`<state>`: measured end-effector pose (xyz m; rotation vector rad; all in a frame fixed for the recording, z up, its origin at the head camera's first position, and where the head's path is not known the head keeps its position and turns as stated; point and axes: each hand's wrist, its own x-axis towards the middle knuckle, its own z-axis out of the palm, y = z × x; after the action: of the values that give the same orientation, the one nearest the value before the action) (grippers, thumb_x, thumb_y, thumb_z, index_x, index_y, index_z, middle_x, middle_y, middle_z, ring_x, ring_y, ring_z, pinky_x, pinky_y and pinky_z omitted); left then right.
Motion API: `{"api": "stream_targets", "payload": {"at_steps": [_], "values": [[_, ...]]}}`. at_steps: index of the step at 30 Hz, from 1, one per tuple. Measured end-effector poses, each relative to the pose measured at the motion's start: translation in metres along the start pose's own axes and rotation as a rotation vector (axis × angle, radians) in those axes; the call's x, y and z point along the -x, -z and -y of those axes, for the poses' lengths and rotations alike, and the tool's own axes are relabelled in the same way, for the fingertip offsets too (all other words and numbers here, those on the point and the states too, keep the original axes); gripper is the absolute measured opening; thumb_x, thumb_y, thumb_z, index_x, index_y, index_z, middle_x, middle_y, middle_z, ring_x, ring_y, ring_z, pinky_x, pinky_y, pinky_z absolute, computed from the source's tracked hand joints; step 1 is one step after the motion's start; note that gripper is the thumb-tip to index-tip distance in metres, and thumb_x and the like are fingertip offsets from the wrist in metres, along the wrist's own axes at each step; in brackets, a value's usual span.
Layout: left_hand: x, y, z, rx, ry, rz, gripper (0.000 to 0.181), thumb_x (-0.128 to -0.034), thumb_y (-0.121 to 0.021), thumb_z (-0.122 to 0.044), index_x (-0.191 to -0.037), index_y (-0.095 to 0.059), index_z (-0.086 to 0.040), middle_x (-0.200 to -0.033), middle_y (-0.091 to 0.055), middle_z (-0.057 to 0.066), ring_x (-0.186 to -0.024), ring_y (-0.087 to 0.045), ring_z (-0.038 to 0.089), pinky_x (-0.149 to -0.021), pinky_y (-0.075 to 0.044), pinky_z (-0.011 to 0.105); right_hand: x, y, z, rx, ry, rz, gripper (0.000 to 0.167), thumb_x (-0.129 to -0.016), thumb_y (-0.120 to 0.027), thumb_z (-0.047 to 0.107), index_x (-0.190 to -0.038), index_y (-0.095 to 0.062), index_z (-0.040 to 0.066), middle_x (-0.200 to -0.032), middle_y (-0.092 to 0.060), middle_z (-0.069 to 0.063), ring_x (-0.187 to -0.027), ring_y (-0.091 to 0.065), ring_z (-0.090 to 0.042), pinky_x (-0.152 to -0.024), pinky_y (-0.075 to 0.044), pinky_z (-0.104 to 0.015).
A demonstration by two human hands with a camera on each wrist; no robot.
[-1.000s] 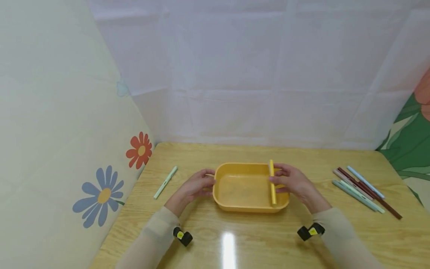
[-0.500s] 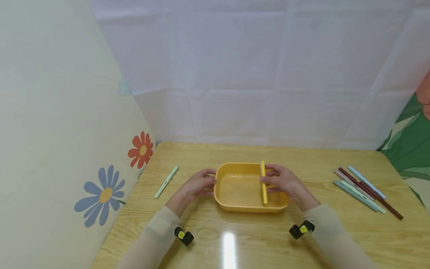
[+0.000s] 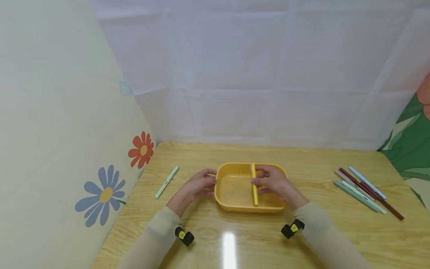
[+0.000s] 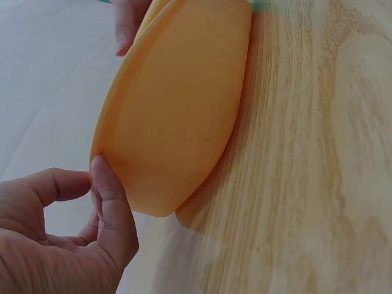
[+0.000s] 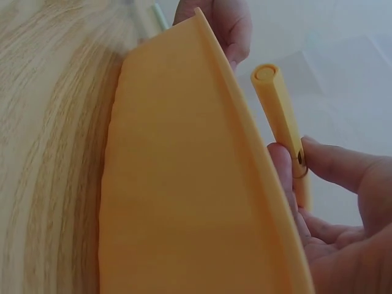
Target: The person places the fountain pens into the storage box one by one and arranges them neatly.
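Observation:
A shallow yellow plastic tray [image 3: 235, 208] with rounded corners stands on the wooden table in the head view. At its left end, my left hand [image 3: 199, 184] pinches the rim between thumb and fingers, which shows closely in the left wrist view [image 4: 73, 226]. My right hand [image 3: 273, 183] holds a yellow pen [image 3: 254, 185] over the tray, right of its middle. In the right wrist view the capped pen [image 5: 280, 113] sits between thumb and fingertips, above the tray's rim. Part of the tray's right end is hidden behind the right hand and wrist.
One pale green pen [image 3: 167, 182] lies on the table [image 3: 201, 243] at the left. To the right is a loose bunch of several pens, among them a dark brown one [image 3: 389, 209] and a light blue one [image 3: 367, 182]. A white cloth [image 3: 235, 74] hangs behind the table.
My right hand has moved left with the yellow pen, from near the tray's right end toward its middle. The left hand keeps its place at the tray's left rim.

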<state>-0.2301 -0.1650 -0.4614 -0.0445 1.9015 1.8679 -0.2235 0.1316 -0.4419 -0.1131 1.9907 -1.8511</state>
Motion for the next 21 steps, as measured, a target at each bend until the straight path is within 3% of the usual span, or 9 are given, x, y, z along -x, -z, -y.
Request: {"api": "stream_targets", "payload": {"at_steps": [21], "values": [[-0.004, 0.000, 0.003, 0.026, 0.001, 0.008, 0.047, -0.0931, -0.058, -0.005, -0.138, -0.045, 0.002, -0.102, -0.062, 0.007, -0.085, -0.062, 0.015, -0.068, -0.058, 0.030, -0.021, -0.034, 0.002, -0.007, -0.101, -0.008, 0.063, -0.092, -0.070, 0.001, -0.147, -0.041, -0.006, -0.110, -0.057, -0.016, -0.084, -0.063, -0.019, -0.073, -0.062, -0.039]]}}
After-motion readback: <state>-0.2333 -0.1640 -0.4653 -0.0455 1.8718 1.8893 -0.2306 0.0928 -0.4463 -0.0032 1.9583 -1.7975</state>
